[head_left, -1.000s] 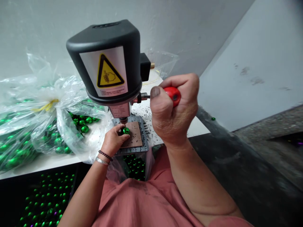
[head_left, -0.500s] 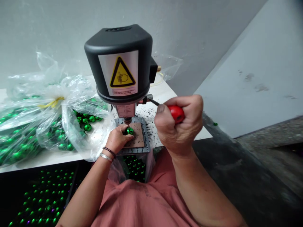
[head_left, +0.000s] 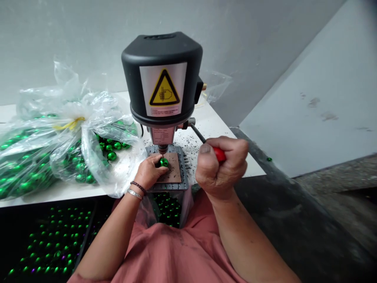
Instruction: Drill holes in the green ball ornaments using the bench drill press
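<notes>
My left hand (head_left: 149,171) pinches a shiny green ball (head_left: 163,162) between thumb and fingers on the brown board (head_left: 173,173) that lies on the base of a black drill press (head_left: 161,78). Right above the ball is the thin drill bit (head_left: 163,155); whether its tip is in the ball I cannot tell. My right hand (head_left: 220,167) is wrapped round the red knob (head_left: 219,154) of the press's feed lever (head_left: 198,132), to the right of the machine. Dark shavings (head_left: 188,151) lie scattered around the base.
Clear plastic bags (head_left: 73,133) full of green balls cover the left of the white table (head_left: 229,141). Below the table edge is a dark tray (head_left: 54,239) with many green balls. More balls (head_left: 167,208) sit in a bag under the press. One ball (head_left: 269,159) lies at the right, by the wall.
My right hand has come down slightly with the lever, which now slopes more steeply. My left hand still holds the ball in place. The view has shifted a little.
</notes>
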A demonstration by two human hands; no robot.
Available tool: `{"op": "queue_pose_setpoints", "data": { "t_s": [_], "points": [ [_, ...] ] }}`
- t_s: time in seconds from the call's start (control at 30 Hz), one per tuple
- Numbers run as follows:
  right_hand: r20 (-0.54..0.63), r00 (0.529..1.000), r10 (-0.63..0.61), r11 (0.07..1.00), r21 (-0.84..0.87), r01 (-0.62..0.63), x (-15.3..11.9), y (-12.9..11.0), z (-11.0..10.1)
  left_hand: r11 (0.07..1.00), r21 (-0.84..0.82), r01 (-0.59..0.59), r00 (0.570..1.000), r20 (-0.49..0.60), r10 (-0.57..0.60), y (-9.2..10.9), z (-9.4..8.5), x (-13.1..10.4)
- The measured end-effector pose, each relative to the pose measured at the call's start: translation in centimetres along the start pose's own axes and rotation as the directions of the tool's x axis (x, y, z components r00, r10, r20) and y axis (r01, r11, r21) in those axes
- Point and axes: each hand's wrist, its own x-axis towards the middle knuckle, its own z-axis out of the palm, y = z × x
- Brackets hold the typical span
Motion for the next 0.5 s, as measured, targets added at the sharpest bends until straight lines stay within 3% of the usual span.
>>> {"op": "queue_pose_setpoints", "data": {
  "t_s": [0.3,0.5],
  "points": [
    [-0.031,0.999,-0.027,0.997,0.069,0.029,-0.9,0.4,0.6,1.000,0.014,0.003,1.000,-0.017,-0.003,0.0,0.1,-0.1],
    [0.031,0.998,0.047,0.982,0.183,-0.052,-2.8,1.0,1.0,0.999,-0.031,0.012,1.000,-0.014,-0.013,0.0,0.0,-0.2]
  ]
}}
